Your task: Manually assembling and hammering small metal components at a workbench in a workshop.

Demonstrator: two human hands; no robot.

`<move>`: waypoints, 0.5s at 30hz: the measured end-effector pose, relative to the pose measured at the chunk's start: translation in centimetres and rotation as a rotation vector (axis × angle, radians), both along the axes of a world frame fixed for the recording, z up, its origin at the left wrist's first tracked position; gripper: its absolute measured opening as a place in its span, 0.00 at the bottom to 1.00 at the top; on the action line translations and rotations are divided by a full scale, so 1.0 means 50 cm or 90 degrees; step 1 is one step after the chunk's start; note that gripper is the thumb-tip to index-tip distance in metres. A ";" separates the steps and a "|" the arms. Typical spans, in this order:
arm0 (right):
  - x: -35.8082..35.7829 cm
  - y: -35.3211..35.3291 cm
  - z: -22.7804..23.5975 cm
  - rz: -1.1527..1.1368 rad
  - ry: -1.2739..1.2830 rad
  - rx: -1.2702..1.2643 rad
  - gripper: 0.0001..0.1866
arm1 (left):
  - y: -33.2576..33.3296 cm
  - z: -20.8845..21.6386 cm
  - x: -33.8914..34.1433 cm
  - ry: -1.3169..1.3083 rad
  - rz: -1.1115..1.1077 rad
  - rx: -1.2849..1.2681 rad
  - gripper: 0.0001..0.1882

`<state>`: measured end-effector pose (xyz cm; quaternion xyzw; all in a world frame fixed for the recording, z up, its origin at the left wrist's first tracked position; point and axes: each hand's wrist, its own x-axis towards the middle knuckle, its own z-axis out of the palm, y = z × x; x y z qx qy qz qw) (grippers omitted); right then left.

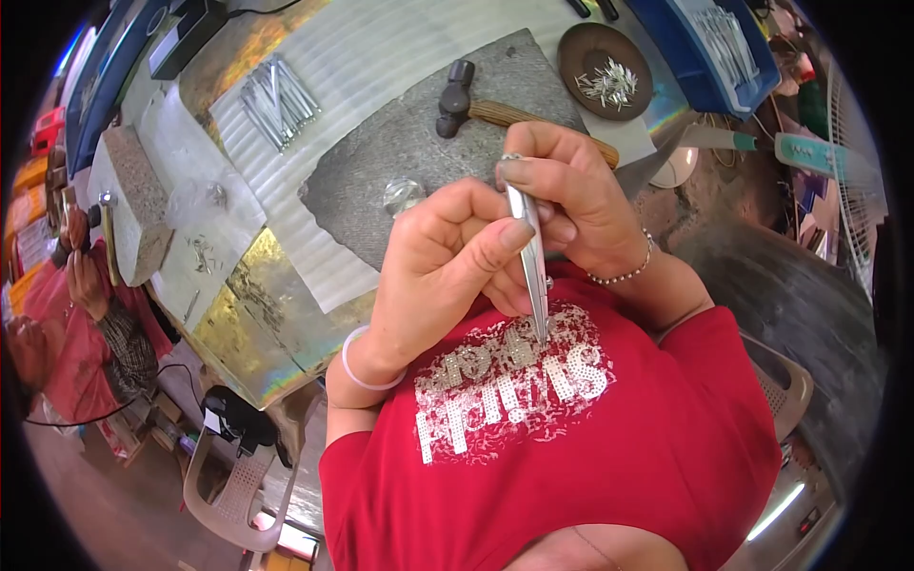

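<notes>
A slim, tapered silver metal tool [536, 262] is held between my two hands in front of my chest, its pointed end toward me. My left hand [447, 252] is closed on its middle, thumb pressed along the side. Thumb and fingers of my right hand [571, 186] pinch its far, blunt end. Whether a small pin sits in that end is hidden by my fingers. Just beyond my hands, a ball-peen hammer [459, 100] with a wooden handle lies on a grey stone slab [381, 157]. A small clear, shiny item [404, 196] rests on the slab near my left hand.
Small silver pins fill part of a brown bowl [578, 52] at the far right. Several similar metal pieces [278, 103] lie on a white foam sheet [324, 57]. A blue bin [709, 57] holds more. At left, a co-worker's hand [88, 285] is near a stone block [138, 205].
</notes>
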<state>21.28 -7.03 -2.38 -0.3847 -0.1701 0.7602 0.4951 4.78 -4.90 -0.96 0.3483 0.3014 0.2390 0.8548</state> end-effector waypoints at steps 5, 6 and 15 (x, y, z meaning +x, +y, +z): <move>0.009 0.017 0.007 0.048 -0.018 -0.003 0.10 | -0.013 -0.007 0.000 -0.036 0.036 0.000 0.08; 0.010 0.020 0.006 0.062 -0.024 -0.001 0.10 | -0.014 -0.006 0.002 -0.040 0.047 -0.008 0.07; 0.019 0.036 -0.004 0.112 -0.042 -0.020 0.09 | -0.015 -0.023 0.010 -0.066 0.087 -0.057 0.06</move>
